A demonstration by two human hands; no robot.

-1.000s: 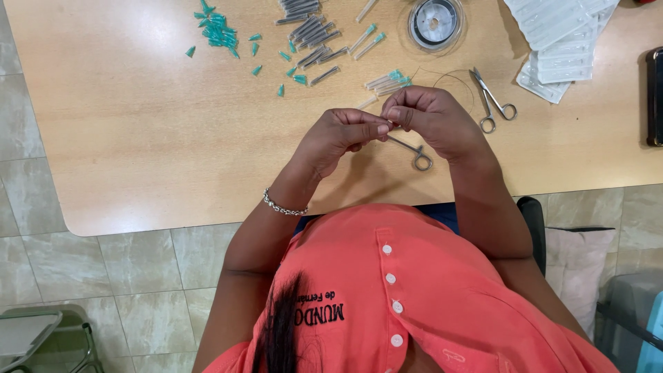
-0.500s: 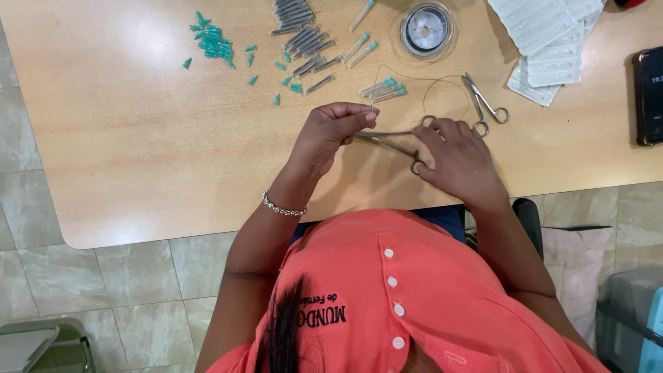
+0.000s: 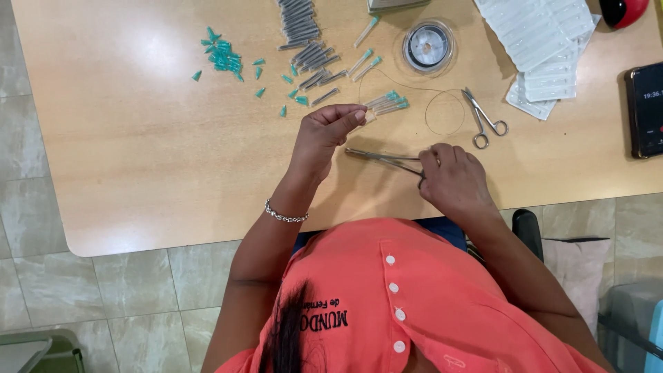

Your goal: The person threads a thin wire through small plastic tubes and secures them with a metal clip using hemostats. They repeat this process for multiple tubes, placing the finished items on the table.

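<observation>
Left grip (image 3: 330,128) pinching small pale piece (image 3: 371,117) above wooden surface (image 3: 138,152), beside teal-tipped tubes (image 3: 389,103); right grip (image 3: 452,181) closed on metal forceps (image 3: 383,159), tips pointing left, near scissors (image 3: 485,119).

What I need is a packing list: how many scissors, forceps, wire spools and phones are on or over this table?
Silver metal scissors: 1
Slim silver metal forceps, held in the right hand: 1
Round clear wire spool: 1
Black phone: 1
Total: 4
</observation>
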